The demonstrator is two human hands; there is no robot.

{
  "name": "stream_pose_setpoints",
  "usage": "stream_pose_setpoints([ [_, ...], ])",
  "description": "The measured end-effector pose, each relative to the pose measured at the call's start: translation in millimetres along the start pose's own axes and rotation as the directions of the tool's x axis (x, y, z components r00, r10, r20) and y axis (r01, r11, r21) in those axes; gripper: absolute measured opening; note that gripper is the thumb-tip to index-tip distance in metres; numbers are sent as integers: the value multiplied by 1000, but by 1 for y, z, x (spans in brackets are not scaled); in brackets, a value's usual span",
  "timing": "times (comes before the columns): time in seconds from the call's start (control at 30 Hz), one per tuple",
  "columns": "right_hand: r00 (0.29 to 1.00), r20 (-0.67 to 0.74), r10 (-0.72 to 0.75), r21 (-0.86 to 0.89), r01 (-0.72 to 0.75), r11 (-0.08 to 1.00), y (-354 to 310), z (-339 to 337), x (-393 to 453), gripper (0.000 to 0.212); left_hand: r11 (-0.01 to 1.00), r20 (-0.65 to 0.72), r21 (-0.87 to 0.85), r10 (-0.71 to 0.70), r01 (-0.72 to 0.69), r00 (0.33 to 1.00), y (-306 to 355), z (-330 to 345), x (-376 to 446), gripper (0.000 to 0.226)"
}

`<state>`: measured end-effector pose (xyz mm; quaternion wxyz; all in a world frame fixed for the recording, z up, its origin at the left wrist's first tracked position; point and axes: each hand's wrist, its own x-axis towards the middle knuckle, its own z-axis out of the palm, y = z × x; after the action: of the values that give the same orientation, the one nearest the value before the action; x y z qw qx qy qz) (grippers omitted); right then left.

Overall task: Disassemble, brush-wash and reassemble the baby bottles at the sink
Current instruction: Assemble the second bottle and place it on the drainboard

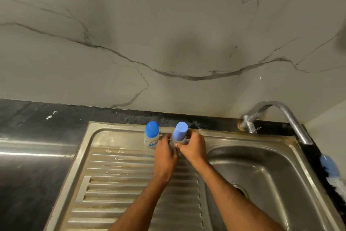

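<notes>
On the ribbed drainboard, nearest me, nothing's laid out: no loose caps, rings or teats, so I'd say disassembly is only starting or reassembly is done, can't tell which. Beyond that, both hands on one bottle at the drainboard's far edge. Left hand wraps its lower body, fingers curled round it. Right hand grips at the collar under the cap, fingers curled round too. Looks like a twist grip, my guess. The bottle: blue cap on, tilted slightly toward me, clear body mostly hidden by my hands. Second bottle stands upright just beside it on the left, untouched, blue domed cap on, clear body with a printed label. Sink basin to the right holds no parts that I can see. Bottle brush lies on the counter at the far right edge, partly out of view. Tap at the back, no water visible.
</notes>
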<state>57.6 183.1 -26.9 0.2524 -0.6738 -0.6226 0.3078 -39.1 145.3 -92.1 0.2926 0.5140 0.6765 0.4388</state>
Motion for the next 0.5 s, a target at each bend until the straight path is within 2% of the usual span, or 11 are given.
stream_pose_setpoints([
  [0.5, 999, 34, 25, 21, -26, 999, 5, 6, 6, 62, 1000, 0, -5, -21, 21, 1000, 6, 0, 3, 36],
])
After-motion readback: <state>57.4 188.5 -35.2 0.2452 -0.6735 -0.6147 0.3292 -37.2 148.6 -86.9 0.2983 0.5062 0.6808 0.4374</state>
